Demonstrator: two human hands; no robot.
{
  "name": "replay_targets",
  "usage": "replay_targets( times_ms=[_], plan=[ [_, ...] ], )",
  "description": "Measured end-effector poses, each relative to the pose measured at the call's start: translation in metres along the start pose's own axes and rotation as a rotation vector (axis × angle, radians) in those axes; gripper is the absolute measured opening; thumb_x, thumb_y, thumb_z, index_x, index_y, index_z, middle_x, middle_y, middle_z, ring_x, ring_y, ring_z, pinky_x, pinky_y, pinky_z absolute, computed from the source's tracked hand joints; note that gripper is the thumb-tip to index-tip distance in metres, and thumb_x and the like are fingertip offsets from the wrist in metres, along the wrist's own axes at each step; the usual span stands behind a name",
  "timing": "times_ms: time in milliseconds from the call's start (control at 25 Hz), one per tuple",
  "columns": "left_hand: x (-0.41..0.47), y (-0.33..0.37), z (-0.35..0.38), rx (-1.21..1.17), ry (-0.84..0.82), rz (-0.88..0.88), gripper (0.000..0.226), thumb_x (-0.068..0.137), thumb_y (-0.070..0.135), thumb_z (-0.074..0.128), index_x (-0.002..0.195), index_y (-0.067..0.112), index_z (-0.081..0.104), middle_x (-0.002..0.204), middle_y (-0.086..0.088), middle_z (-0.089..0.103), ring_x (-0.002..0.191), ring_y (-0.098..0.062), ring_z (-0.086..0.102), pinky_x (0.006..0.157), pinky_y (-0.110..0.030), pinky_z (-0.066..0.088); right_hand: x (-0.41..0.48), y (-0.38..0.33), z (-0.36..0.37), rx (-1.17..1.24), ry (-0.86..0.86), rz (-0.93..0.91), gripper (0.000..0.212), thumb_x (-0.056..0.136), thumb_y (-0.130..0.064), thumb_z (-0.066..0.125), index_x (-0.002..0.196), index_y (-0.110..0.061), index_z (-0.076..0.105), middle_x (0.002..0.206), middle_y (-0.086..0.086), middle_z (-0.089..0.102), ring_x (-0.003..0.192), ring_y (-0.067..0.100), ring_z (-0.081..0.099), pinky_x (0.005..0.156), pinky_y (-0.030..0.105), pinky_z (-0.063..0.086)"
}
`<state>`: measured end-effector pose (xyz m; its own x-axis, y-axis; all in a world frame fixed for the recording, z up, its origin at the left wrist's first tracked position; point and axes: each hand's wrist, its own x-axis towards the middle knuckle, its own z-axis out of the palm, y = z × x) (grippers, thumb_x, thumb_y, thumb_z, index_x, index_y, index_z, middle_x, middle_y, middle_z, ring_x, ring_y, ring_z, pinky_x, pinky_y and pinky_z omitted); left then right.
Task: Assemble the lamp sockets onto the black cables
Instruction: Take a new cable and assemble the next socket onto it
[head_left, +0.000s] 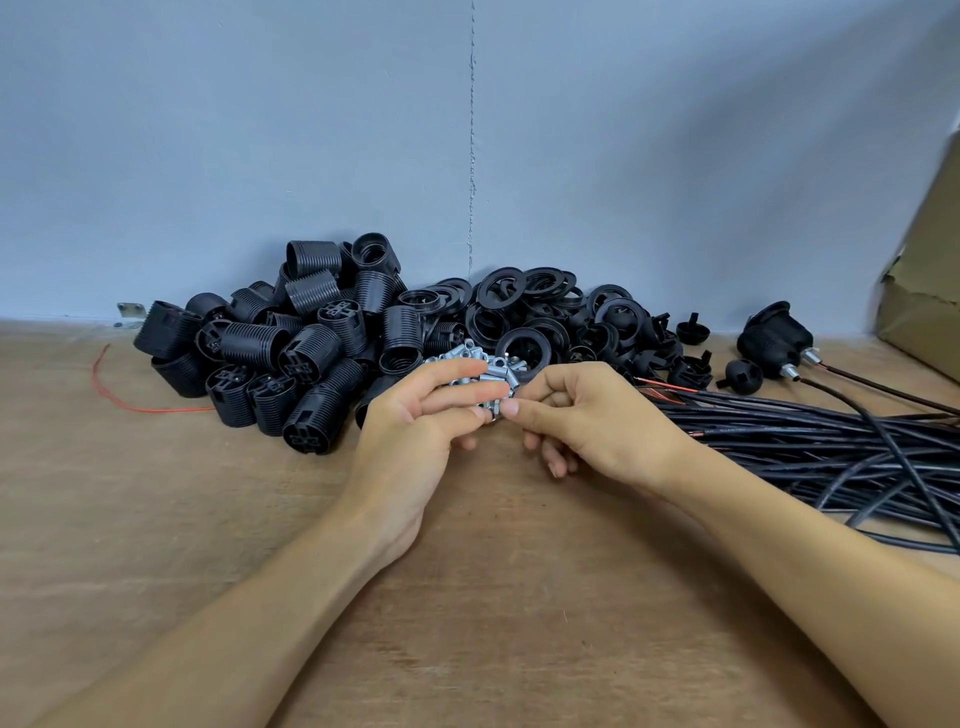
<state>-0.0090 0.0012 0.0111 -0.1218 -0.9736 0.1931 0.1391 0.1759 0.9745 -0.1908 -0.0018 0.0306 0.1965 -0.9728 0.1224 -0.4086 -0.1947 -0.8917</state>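
A heap of black ribbed lamp socket bodies (291, 353) lies at the back left of the wooden table (156, 519). Black rings (524, 312) and caps (691, 364) are piled beside it. Several small silver threaded tubes (483, 364) lie in front of the rings. My left hand (415, 431) and my right hand (582, 421) meet over them, and both pinch a small silver nut and tube (494, 410) between fingertips. A bundle of black cables (810, 441) runs off to the right.
Two assembled sockets on cables (774, 338) lie at the back right. A brown cardboard box (924, 306) stands at the right edge. A thin red wire (130, 400) curls on the left. A grey wall rises behind the piles.
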Motion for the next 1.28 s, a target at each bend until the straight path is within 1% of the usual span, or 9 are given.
replay_targets(
  times_ms=[200,400,600,760,880,1040,1120,1200,1280],
  plan=[
    [0.000,-0.001,0.003,0.092,-0.027,-0.021,0.043,0.089,-0.007,0.060,0.110,0.028,0.072,0.106,0.010,0.078,0.087,0.000,0.066,0.079,-0.027,0.047,0.001,0.005,-0.002,0.033,0.014,-0.002,0.029,0.096,-0.027,0.067,0.094,0.002,0.064,0.063,0.002,0.068,0.042,0.014,0.055,0.042,0.021,0.042],
    [0.002,0.000,-0.001,-0.006,0.076,-0.024,0.029,0.089,-0.007,0.060,0.100,0.015,0.075,0.094,-0.003,0.079,0.093,-0.007,0.072,0.081,-0.033,0.050,0.001,0.008,0.002,0.010,-0.013,-0.019,0.027,0.098,-0.032,0.065,0.083,-0.009,0.062,0.063,0.003,0.068,0.044,0.016,0.056,0.044,0.024,0.043],
    [0.001,-0.001,0.003,0.049,0.055,-0.048,0.034,0.092,-0.003,0.059,0.108,0.024,0.073,0.102,0.006,0.079,0.103,-0.005,0.070,0.092,-0.035,0.053,0.001,0.009,0.002,0.016,-0.005,-0.051,0.034,0.099,-0.040,0.060,0.079,-0.013,0.062,0.060,0.004,0.065,0.041,0.017,0.053,0.043,0.025,0.041],
    [0.000,0.002,0.001,-0.028,0.110,-0.039,0.026,0.091,-0.002,0.059,0.100,0.017,0.075,0.093,-0.003,0.080,0.096,-0.011,0.073,0.083,-0.033,0.054,0.001,0.009,0.002,-0.038,0.022,-0.068,0.041,0.100,-0.045,0.056,0.080,-0.010,0.062,0.058,0.004,0.062,0.039,0.015,0.050,0.045,0.022,0.041],
    [0.000,0.004,0.001,-0.077,0.119,-0.055,0.022,0.091,0.002,0.061,0.102,0.016,0.074,0.095,-0.005,0.079,0.094,-0.014,0.071,0.076,-0.027,0.054,0.000,0.008,0.003,-0.064,0.047,-0.065,0.044,0.101,-0.045,0.054,0.079,-0.008,0.062,0.055,0.001,0.059,0.037,0.014,0.046,0.045,0.020,0.039],
    [-0.002,0.005,0.005,0.017,0.058,-0.047,0.018,0.094,0.016,0.065,0.105,0.022,0.078,0.105,0.008,0.078,0.110,-0.007,0.068,0.095,-0.037,0.052,-0.001,0.005,0.005,-0.054,0.075,-0.043,0.048,0.103,-0.045,0.051,0.076,-0.007,0.062,0.053,0.002,0.054,0.036,0.011,0.042,0.042,0.019,0.037],
    [-0.003,0.006,0.005,0.040,0.037,-0.021,0.020,0.098,0.018,0.059,0.099,0.022,0.079,0.097,0.003,0.079,0.106,-0.005,0.069,0.096,-0.039,0.048,-0.002,0.004,0.006,-0.063,0.114,-0.027,0.050,0.101,-0.047,0.052,0.074,-0.007,0.064,0.052,0.002,0.053,0.036,0.010,0.042,0.041,0.017,0.036],
    [-0.004,0.005,0.003,0.047,0.044,-0.006,0.027,0.101,0.022,0.053,0.092,0.022,0.078,0.085,-0.006,0.079,0.098,-0.008,0.070,0.091,-0.037,0.046,-0.002,0.003,0.008,-0.094,0.153,-0.024,0.051,0.100,-0.049,0.053,0.071,-0.008,0.064,0.051,0.001,0.054,0.036,0.010,0.043,0.041,0.016,0.036],
    [-0.004,0.005,0.003,0.040,0.055,0.000,0.027,0.101,0.024,0.053,0.090,0.023,0.078,0.083,-0.008,0.078,0.095,-0.011,0.071,0.087,-0.035,0.045,-0.002,0.004,0.009,-0.106,0.173,-0.022,0.052,0.101,-0.049,0.052,0.071,-0.008,0.064,0.050,0.001,0.054,0.037,0.010,0.044,0.042,0.015,0.036]
  ],
)
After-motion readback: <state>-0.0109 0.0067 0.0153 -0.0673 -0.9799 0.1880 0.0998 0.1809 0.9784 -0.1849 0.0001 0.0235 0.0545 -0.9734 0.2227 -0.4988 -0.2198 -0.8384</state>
